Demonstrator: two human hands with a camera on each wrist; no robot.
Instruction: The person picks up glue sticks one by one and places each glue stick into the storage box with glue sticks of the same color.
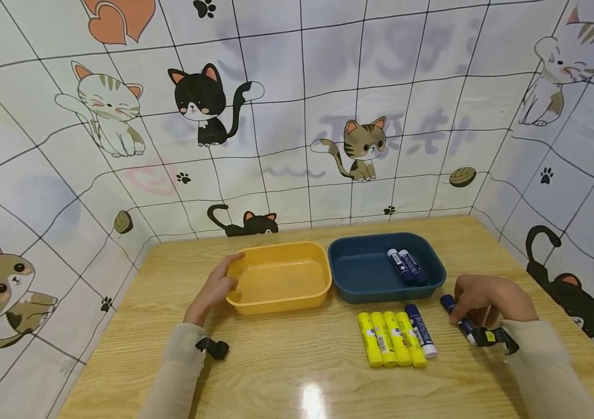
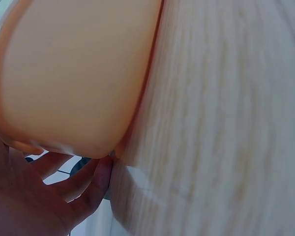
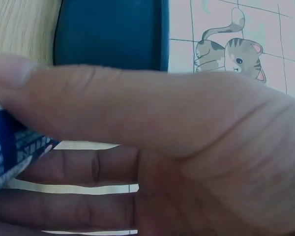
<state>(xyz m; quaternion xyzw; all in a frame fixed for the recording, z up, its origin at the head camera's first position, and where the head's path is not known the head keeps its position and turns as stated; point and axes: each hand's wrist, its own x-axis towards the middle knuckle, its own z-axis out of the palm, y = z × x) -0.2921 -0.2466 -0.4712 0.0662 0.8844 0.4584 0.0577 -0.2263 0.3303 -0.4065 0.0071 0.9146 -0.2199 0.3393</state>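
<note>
Leftmost, the left hand (image 1: 216,288) grips the near-oval end of the yellow plastic tray (image 1: 281,276), fingers against its outer wall. Just beside that tray sits the navy plastic tray (image 1: 360,270), two blue glue sticks (image 1: 415,270) lying in its right half. Before it, four yellow glue sticks (image 1: 383,338) lie side by side, then one white-ended blue glue stick (image 1: 420,330). Farther right, the right hand (image 1: 491,297) pinches another blue glue stick (image 1: 466,328) (whether it touches the tabletop (image 1: 276,361), I cannot tell).
</note>
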